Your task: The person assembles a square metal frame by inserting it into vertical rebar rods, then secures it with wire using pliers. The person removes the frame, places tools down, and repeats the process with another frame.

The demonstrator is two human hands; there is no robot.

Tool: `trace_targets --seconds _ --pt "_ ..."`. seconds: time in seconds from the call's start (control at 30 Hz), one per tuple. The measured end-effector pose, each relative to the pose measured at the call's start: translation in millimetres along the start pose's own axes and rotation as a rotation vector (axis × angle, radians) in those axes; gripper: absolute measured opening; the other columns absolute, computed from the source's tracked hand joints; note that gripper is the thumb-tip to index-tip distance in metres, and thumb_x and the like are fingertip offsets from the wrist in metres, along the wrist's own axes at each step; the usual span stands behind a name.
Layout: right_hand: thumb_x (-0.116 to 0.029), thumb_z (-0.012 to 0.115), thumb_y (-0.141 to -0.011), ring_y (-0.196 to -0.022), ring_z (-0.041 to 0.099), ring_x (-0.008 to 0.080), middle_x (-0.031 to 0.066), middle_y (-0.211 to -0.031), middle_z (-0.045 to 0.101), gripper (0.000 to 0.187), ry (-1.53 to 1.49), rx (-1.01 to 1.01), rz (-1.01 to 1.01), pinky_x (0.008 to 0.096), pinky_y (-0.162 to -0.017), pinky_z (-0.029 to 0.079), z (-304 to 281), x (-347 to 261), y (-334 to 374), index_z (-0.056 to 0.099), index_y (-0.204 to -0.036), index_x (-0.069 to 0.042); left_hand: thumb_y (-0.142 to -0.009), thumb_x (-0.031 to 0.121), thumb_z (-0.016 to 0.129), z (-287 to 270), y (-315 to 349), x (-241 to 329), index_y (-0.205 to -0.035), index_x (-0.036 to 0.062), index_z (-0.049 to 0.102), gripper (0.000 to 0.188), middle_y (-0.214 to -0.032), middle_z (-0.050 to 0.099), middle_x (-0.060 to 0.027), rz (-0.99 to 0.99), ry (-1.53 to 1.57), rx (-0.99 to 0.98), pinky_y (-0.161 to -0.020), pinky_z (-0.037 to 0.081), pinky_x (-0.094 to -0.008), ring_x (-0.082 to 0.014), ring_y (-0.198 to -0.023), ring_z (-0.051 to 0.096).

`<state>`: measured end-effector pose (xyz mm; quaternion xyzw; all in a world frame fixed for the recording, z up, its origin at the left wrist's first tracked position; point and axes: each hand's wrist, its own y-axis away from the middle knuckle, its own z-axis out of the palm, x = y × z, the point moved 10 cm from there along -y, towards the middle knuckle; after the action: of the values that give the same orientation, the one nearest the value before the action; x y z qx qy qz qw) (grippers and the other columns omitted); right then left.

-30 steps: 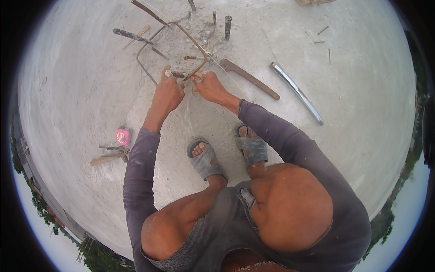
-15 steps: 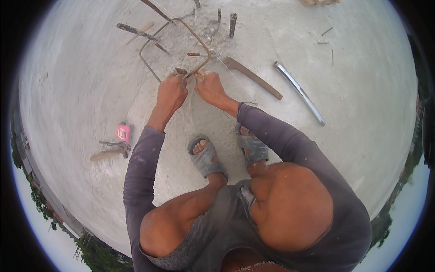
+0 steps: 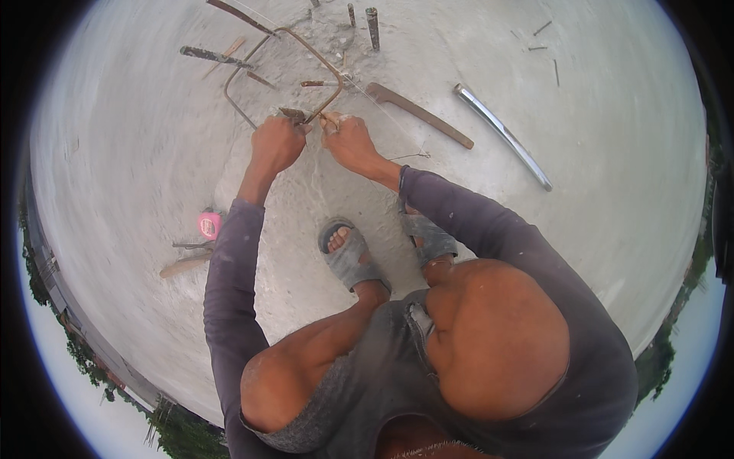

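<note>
A bent rebar stirrup (image 3: 304, 46), a rounded square loop of thin rusty bar, sits around short rebar stubs in the concrete. My left hand (image 3: 277, 142) is closed on the stirrup's near side, beside a rusty stub (image 3: 292, 114); the fingers hide part of the bar. Close to its right, at the stirrup's near right corner, my right hand (image 3: 350, 142) is closed in a pinch. Whatever lies between those fingertips is too small to make out. A thin string (image 3: 382, 112) runs past the right hand, and a bent wire (image 3: 411, 156) shows by the right wrist.
To the right lie a flat rusty bar with a hooked end (image 3: 424, 118) and a shiny metal tube (image 3: 505, 138). A pink tape measure (image 3: 209, 225) and a partly hidden wooden-handled hammer (image 3: 183, 266) lie left. Upright rebar stubs (image 3: 372, 29) stand farther off.
The view has shifted slightly, and the stirrup and both hands appear a little farther left. Both hands stay closed at the stirrup's near side. My left sleeve now covers the hammer's head.
</note>
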<state>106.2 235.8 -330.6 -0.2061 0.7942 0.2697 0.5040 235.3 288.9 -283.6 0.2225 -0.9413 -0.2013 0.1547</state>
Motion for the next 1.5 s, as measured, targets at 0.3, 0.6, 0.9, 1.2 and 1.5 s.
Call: trace_targets --seconds 0.3,0.6,0.9,1.2,1.5 --pt "-0.015 0.052 -0.099 -0.058 0.057 0.015 0.0101 -0.064 0.064 0.03 -0.104 -0.059 -0.019 0.0348 -0.057 0.046 4.2 13.2 -14.6 0.072 -0.109 0.004 -0.088 0.027 0.062 -0.7 5.0 6.6 -0.092 0.0052 0.072 0.024 -0.09 0.071 -0.0223 -0.003 -0.041 0.086 -0.073 0.056 -0.0518 -0.0412 -0.084 0.07" --pt "-0.015 0.052 -0.1 -0.06 0.049 0.0084 0.001 -0.069 0.062 0.028 -0.395 -0.118 0.194 0.0302 -0.055 0.04 4.4 12.3 -16.1 0.073 -0.107 0.002 -0.08 0.017 0.06 0.2 8.7 12.8 -0.087 0.001 0.073 0.021 -0.087 0.072 -0.0231 -0.039 -0.107 0.127 -0.071 0.057 -0.0499 -0.0407 -0.081 0.072" --pt "-0.014 0.053 -0.099 -0.069 0.055 0.0117 0.0059 -0.074 0.066 0.028 -0.256 -0.098 -0.038 0.0319 -0.063 0.045 -8.4 -10.6 -7.1 0.07 -0.114 0.003 -0.083 0.027 0.063 5.5 -1.1 -5.4 -0.091 0.0037 0.073 0.027 -0.09 0.072 -0.0205 -0.102 0.014 0.023 -0.076 0.056 -0.0489 -0.0393 -0.088 0.071" --pt "-0.022 0.052 -0.104 -0.07 0.058 0.0135 0.0094 -0.076 0.066 0.035 -0.137 -0.108 -0.006 0.0332 -0.066 0.049 -0.6 -15.8 0.9 0.064 -0.122 0.006 -0.086 0.034 0.063 21.6 -7.5 -12.1 -0.097 0.0014 0.072 0.036 -0.093 0.07 -0.0211 -0.06 0.447 -0.133 -0.078 0.052 -0.0478 -0.0379 -0.091 0.068" --pt "-0.025 0.052 -0.106 -0.063 0.053 0.011 0.0056 -0.072 0.059 0.041 -0.138 -0.21 -0.032 0.0313 -0.057 0.046 9.9 -6.2 -5.4 0.059 -0.134 0.004 -0.086 0.033 0.064 -8.0 38.4 21.1 -0.095 0.0049 0.075 0.032 -0.099 0.062 -0.0129 -0.246 0.077 0.482 -0.079 0.047 -0.0472 -0.0311 -0.093 0.062"
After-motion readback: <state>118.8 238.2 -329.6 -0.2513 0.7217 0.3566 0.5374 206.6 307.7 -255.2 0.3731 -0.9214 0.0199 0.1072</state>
